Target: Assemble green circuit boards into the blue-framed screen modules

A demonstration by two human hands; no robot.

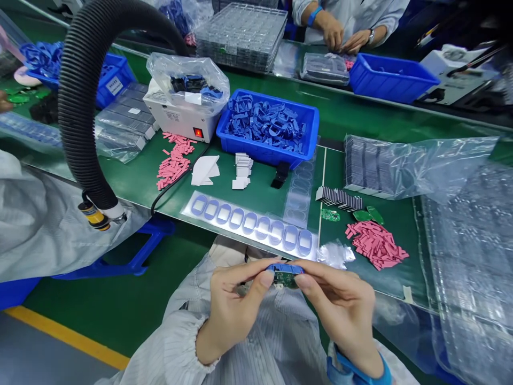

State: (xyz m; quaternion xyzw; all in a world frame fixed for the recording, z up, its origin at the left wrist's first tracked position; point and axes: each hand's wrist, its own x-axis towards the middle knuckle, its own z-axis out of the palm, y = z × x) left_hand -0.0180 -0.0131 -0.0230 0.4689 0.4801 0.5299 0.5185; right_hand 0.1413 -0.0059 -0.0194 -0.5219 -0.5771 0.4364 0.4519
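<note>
Left hand: the left hand is narrow, its thumb and fingers pinching one end of a blue rubber frame.
Right hand: the right hand is narrow too, pinching the other end of the frame, with a blue wrist strap below it.
Held piece: a small green circuit board sits against the frame's underside, held above the lap, just off the surface's near edge. The fingers partly hide how the two pieces meet.
Near edge: a clear sheet holding a row of blue oval frames lies along the surface's near edge, just ahead of the hands. A scrap of foil lies beside it.
Right side: a loose pile of pink strips lies near the right hand, beside a few green boards. Clear plastic trays lie beyond them, at the surface's right edge.
Middle: a blue tub full of blue frames stands at the surface's far side, beside a white box with a red switch.
Left side: a black ribbed hose arches over the left of the surface.
Far side: a co-worker's hands work across the line.
</note>
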